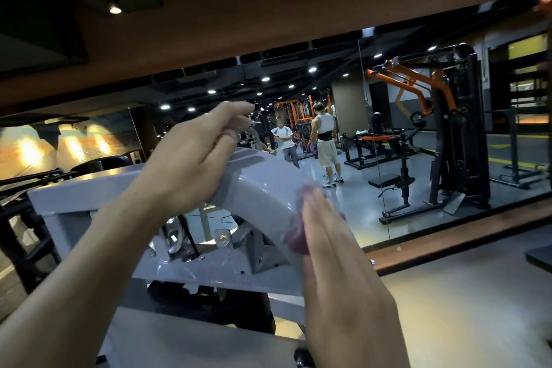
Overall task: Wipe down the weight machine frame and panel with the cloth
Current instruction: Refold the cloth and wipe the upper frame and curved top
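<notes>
1. The left hand (194,155) curls over the far upper edge of the curved grey panel (257,185), gripping it, likely to steady it.
2. Below it the grey frame (74,206) shows open cut-outs, a bolt and sharp bracket edges that a cloth could snag on.
3. The right hand (325,236), fingers straight, presses the reddish cloth (294,237) flat on the panel's right side; wiping seems under way. Next, I judge, the pass should follow the curve.
4. Right of the panel lies open room before the mirror (388,128).
</notes>
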Available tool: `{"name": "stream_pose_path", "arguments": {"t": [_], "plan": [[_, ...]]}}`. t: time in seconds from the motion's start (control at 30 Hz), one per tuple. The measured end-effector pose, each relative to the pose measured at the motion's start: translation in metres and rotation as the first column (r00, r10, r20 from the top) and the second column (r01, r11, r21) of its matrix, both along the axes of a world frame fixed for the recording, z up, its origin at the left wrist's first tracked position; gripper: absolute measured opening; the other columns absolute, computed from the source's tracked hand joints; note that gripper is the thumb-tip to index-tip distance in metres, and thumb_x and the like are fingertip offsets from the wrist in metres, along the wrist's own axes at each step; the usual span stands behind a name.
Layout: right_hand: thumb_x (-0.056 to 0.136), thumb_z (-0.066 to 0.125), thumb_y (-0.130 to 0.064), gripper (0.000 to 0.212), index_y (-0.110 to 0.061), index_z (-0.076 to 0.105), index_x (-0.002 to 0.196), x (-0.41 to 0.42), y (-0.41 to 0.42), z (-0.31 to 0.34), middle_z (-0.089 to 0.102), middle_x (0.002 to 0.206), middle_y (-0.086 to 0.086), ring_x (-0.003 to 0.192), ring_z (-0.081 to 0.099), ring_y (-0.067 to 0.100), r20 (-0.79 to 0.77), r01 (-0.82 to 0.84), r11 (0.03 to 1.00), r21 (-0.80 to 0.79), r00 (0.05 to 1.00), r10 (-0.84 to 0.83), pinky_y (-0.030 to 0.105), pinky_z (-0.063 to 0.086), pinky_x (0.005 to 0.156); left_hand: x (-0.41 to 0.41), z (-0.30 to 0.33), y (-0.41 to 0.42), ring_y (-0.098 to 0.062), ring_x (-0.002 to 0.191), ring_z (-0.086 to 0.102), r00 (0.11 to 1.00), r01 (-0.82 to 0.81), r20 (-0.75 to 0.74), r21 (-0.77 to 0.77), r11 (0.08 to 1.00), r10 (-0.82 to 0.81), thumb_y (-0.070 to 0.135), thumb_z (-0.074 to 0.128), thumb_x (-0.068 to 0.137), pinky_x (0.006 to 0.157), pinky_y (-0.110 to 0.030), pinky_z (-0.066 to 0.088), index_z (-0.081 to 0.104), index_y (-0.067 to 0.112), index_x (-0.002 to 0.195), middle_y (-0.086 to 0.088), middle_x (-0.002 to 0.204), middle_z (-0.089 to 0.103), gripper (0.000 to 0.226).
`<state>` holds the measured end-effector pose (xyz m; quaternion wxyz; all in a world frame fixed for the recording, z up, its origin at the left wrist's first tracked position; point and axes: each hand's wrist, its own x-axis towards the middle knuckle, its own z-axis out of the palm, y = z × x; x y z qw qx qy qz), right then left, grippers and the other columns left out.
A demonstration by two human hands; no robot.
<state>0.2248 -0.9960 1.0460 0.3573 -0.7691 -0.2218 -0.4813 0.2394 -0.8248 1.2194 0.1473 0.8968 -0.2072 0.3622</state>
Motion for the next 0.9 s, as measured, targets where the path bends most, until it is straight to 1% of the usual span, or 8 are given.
{"name": "stream_pose_path", "arguments": {"t": [0.07, 0.1, 0.2, 0.27, 0.4, 0.5, 0.63, 0.9], "plan": [[0.086, 0.032, -0.089, 0.071, -0.041, 0.072, 0.119, 0.0, -0.007, -0.003, 0.069, 0.115, -0.031, 0.128, 0.062, 0.016, -0.115, 0.08, 0.994, -0.073, 0.989, -0.088, 0.039, 0.044, 0.11, 0.002, -0.004, -0.01, 0.002, 0.122, 0.056, 1.0, -0.023, 0.016, 0.076, 0.997, 0.022, 0.033, 0.031, 0.102, 0.1, -0.035, 0.047, 0.045, 0.043, 0.144, 0.026, 0.13, 0.062, 0.045], [0.087, 0.028, -0.09, 0.071, -0.044, 0.073, 0.116, 0.0, -0.012, -0.006, 0.069, 0.112, -0.032, 0.121, 0.065, 0.01, -0.126, 0.039, 0.995, -0.089, 0.991, -0.05, 0.04, 0.048, 0.108, 0.003, -0.005, -0.012, 0.001, 0.122, 0.057, 0.999, -0.038, 0.031, 0.1, 0.994, 0.036, 0.034, 0.03, 0.1, 0.099, -0.037, 0.048, 0.044, 0.044, 0.145, 0.027, 0.13, 0.062, 0.047], [0.11, 0.036, -0.026, 0.045, -0.009, 0.052, 0.148, -0.012, -0.002, -0.002, 0.052, 0.153, 0.002, 0.142, 0.049, 0.017, 0.016, 0.067, 0.998, -0.014, 0.998, -0.066, 0.037, 0.049, 0.107, 0.005, -0.007, -0.011, 0.001, 0.118, 0.058, 0.998, -0.051, 0.052, 0.111, 0.993, 0.046, 0.035, 0.029, 0.099, 0.094, -0.036, 0.048, 0.043, 0.045, 0.145, 0.029, 0.129, 0.062, 0.048], [0.103, 0.042, -0.019, 0.051, -0.005, 0.044, 0.153, -0.015, 0.004, 0.006, 0.042, 0.16, 0.005, 0.149, 0.038, 0.019, 0.071, 0.004, 1.0, 0.013, 0.997, -0.005, 0.039, 0.047, 0.111, 0.004, -0.007, -0.011, 0.0, 0.116, 0.059, 0.997, -0.061, 0.061, 0.116, 0.991, 0.054, 0.036, 0.029, 0.099, 0.091, -0.035, 0.047, 0.042, 0.046, 0.144, 0.03, 0.128, 0.063, 0.048], [0.108, 0.031, -0.035, 0.056, -0.009, 0.033, 0.158, -0.006, 0.008, 0.063, 0.04, 0.161, 0.001, 0.151, 0.031, 0.013, -0.103, -0.133, 0.987, -0.085, 0.987, 0.124, 0.038, 0.032, 0.123, 0.002, -0.008, -0.012, -0.001, 0.116, 0.06, 0.997, -0.062, 0.051, 0.109, 0.992, 0.057, 0.036, 0.029, 0.099, 0.094, -0.039, 0.05, 0.042, 0.046, 0.144, 0.029, 0.127, 0.063, 0.048], [0.109, 0.026, -0.048, 0.063, -0.022, 0.012, 0.164, 0.001, 0.0, 0.088, 0.019, 0.169, -0.011, 0.153, 0.01, -0.001, -0.326, -0.27, 0.953, -0.136, 0.921, 0.214, 0.028, 0.012, 0.127, 0.001, -0.009, -0.013, -0.003, 0.118, 0.06, 0.998, -0.061, 0.031, 0.106, 0.993, 0.058, 0.037, 0.029, 0.099, 0.095, -0.04, 0.05, 0.042, 0.045, 0.145, 0.027, 0.128, 0.063, 0.049], [0.105, 0.021, -0.058, 0.068, -0.033, -0.003, 0.163, -0.008, -0.014, 0.078, -0.006, 0.168, -0.025, 0.146, -0.013, -0.017, -0.384, -0.308, 0.949, -0.07, 0.886, 0.259, 0.014, -0.005, 0.122, 0.0, -0.008, -0.013, -0.002, 0.118, 0.059, 0.998, -0.054, 0.023, 0.091, 0.994, 0.053, 0.039, 0.028, 0.099, 0.097, -0.041, 0.049, 0.041, 0.046, 0.145, 0.03, 0.127, 0.062, 0.049], [0.083, -0.003, -0.085, 0.089, -0.04, -0.017, 0.159, -0.019, -0.019, 0.047, -0.024, 0.16, -0.035, 0.142, -0.021, -0.02, -0.43, -0.236, 0.965, -0.112, 0.887, 0.167, 0.015, -0.004, 0.122, 0.001, -0.009, -0.014, -0.006, 0.117, 0.06, 0.998, -0.062, 0.025, 0.106, 0.992, 0.059, 0.037, 0.028, 0.098, 0.096, -0.042, 0.049, 0.042, 0.048, 0.144, 0.032, 0.124, 0.062, 0.049]]}}
